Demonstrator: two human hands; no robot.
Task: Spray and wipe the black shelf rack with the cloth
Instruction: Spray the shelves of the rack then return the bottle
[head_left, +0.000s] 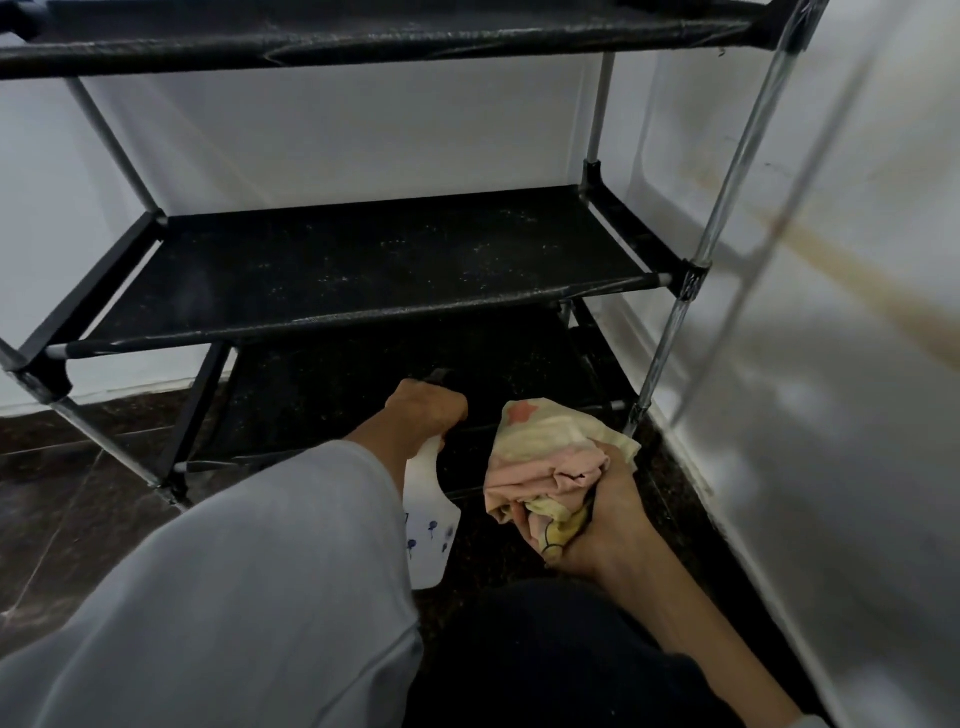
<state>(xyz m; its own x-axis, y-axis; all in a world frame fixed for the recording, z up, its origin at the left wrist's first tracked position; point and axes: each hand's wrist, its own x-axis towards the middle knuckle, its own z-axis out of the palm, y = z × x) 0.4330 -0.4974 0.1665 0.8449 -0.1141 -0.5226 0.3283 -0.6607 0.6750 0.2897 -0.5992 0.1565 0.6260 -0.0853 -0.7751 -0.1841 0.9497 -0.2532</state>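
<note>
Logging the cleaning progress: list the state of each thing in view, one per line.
Left hand: grips the bottle's top.
Bottle: upright, nozzle toward the bottom shelf.
Right hand: grips the cloth.
Cloth: bunched, off the rack.
Middle shelf: dusty, speckled white.
Bottom shelf: dark, speckled, not being wiped.

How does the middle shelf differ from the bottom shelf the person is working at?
The middle shelf lies in brighter light, its white specks plain; the bottom shelf sits in shadow beneath it. Nothing reaches over the middle shelf, while the left hand points a spray bottle at the bottom one. Both are black fabric.
</note>
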